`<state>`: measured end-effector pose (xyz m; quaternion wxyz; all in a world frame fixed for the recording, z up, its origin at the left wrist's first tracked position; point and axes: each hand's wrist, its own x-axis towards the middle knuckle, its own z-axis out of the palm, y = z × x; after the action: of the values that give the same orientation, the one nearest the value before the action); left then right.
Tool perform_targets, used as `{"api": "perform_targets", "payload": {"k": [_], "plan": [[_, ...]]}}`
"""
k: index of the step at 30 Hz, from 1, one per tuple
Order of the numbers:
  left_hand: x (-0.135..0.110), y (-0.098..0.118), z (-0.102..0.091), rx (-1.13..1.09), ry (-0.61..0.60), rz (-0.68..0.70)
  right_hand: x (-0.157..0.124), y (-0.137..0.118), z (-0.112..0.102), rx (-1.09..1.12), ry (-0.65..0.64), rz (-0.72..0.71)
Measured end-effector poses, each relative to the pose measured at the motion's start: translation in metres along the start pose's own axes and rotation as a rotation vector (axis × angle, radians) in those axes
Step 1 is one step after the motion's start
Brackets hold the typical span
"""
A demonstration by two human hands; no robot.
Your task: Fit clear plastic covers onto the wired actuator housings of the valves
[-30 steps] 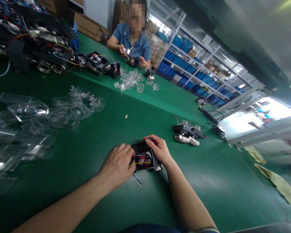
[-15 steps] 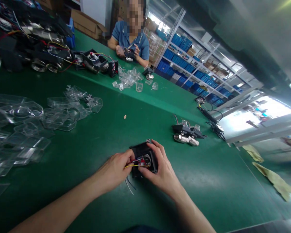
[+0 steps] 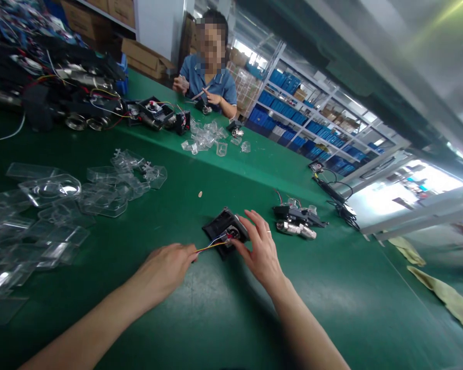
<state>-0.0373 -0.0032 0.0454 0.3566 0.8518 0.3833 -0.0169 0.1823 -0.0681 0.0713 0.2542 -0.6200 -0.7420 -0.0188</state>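
My right hand (image 3: 260, 246) grips the right side of a black plastic housing (image 3: 217, 224), thumb at its near edge and fingers over the far side. The housing is tilted above the green table. Inside it a small round part with red bits shows, partly hidden by my thumb. Thin coloured wires (image 3: 209, 247), yellow and bluish among them, run out of the housing to the left. My left hand (image 3: 170, 264) pinches their ends between thumb and forefinger, holding them stretched.
Clear plastic covers (image 3: 104, 198) lie in a heap on the left. A black assembly with metal fittings (image 3: 296, 218) stands to the right. Across the green table (image 3: 146, 146) a co-worker in a blue shirt (image 3: 227, 82) handles parts beside more clear pieces. Black assemblies (image 3: 85, 97) pile up far left.
My left hand has drawn back left from the housing, pulling the wires straight. The housing has tilted and turned in my right hand. The co-worker's hands have moved apart.
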Motion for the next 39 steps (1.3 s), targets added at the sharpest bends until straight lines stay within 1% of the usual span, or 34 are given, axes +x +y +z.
{"api": "perform_targets", "payload": {"k": [1, 2, 3, 4, 6, 9, 12, 14, 17, 20, 24, 29, 32, 35, 39], "plan": [[0.0, -0.001, 0.0, 0.056, 0.013, 0.002, 0.001, -0.007, 0.001, -0.016, 0.038, -0.085], [-0.001, -0.002, 0.0, 0.099, 0.028, 0.009, 0.001, -0.014, 0.003, -0.01, 0.047, -0.173], [-0.001, -0.003, 0.0, 0.13, 0.044, 0.022, 0.002, -0.022, 0.007, 0.005, 0.029, -0.252], [-0.002, -0.004, -0.001, 0.151, 0.061, 0.04, 0.002, -0.029, 0.013, 0.013, -0.011, -0.314], [-0.002, -0.006, -0.004, 0.178, 0.095, 0.064, 0.004, -0.038, 0.027, -0.016, -0.117, -0.39], [-0.004, -0.008, -0.01, 0.193, 0.12, 0.067, 0.007, -0.043, 0.049, -0.121, -0.259, -0.421], [-0.004, -0.011, -0.014, 0.196, 0.127, 0.06, 0.014, -0.042, 0.065, -0.204, -0.362, -0.397], [-0.004, -0.014, -0.016, 0.195, 0.157, 0.044, 0.02, -0.043, 0.068, -0.245, -0.43, -0.378], [-0.006, -0.018, -0.019, 0.168, 0.236, 0.025, 0.03, -0.048, 0.066, -0.269, -0.567, -0.352], [-0.008, -0.021, -0.022, 0.174, 0.291, 0.03, 0.038, -0.053, 0.062, -0.268, -0.652, -0.26], [-0.006, -0.023, -0.022, 0.225, 0.314, 0.062, 0.044, -0.055, 0.06, -0.227, -0.657, -0.145], [0.002, -0.028, -0.018, 0.237, 0.374, 0.024, 0.054, -0.056, 0.062, -0.206, -0.62, -0.061], [0.005, -0.036, -0.017, 0.154, 0.419, 0.006, 0.062, -0.056, 0.064, -0.184, -0.586, -0.061], [0.006, -0.042, -0.016, 0.062, 0.436, 0.004, 0.069, -0.056, 0.066, -0.152, -0.601, -0.079], [0.007, -0.042, -0.015, 0.051, 0.469, 0.082, 0.075, -0.055, 0.065, -0.096, -0.638, -0.026]]}}
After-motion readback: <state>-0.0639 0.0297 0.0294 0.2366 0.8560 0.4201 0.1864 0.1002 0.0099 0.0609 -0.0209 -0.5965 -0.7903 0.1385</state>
